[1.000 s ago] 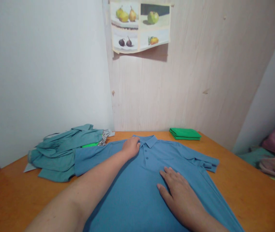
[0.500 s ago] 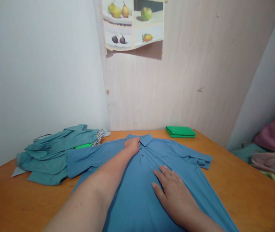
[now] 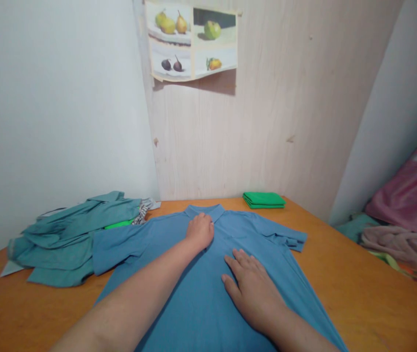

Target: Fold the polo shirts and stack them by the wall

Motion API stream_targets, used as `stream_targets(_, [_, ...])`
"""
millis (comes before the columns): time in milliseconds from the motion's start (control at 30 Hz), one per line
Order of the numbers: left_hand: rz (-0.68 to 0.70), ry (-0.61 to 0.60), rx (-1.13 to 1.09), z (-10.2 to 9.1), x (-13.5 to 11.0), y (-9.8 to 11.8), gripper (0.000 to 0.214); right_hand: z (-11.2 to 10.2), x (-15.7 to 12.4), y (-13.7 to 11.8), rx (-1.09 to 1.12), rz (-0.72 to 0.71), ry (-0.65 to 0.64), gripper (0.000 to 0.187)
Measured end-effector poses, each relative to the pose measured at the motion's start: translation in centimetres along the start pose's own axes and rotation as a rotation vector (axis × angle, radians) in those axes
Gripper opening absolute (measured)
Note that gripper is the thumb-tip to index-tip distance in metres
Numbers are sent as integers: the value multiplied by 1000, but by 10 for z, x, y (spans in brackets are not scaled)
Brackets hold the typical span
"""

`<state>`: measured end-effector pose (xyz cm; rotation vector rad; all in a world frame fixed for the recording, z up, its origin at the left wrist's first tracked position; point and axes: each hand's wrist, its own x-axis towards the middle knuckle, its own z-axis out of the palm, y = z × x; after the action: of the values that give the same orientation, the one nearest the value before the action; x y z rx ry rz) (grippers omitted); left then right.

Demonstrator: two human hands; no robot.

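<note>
A blue polo shirt (image 3: 210,274) lies spread face-up across the orange-brown table (image 3: 344,278), collar (image 3: 216,212) at the far end, as I view it remotely through the head camera. My left hand (image 3: 200,231) curls over the front just below the collar; whether its fingers grip cloth, I cannot tell. My right hand (image 3: 252,288) lies palm-down, fingers apart, on the shirt to the right and nearer. I judge the fabric light, soft and limp, quick to wrinkle; the shoulders (image 3: 243,218) look the best hold. Creases cross the plain cloth, its left sleeve (image 3: 115,247) against a teal garment pile (image 3: 69,239), its right sleeve (image 3: 282,234) rumpled.
</note>
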<state>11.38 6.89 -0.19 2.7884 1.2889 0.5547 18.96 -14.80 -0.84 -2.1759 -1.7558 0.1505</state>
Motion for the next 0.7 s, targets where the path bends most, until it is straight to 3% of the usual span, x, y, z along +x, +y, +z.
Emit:
stream_targets(167, [133, -66, -6, 15, -11, -2, 44, -2, -1, -1, 49, 2, -20, 58])
stream_targets(300, [146, -89, -2, 22, -10, -4, 51, -6, -1, 2, 155, 12, -37, 60])
stream_targets(400, [129, -97, 4, 21, -10, -2, 53, -21, 6, 14, 344, 30, -12, 60])
stream_targets(467, [126, -95, 13, 20, -10, -1, 53, -37, 15, 33, 444, 72, 85, 56])
stream_targets(567, [136, -84, 22, 20, -10, 1, 53, -60, 30, 80, 366, 197, 300, 45])
stream_targets(700, [123, -83, 30, 22, -10, 1, 54, -75, 40, 150, 146, 574, 379, 39])
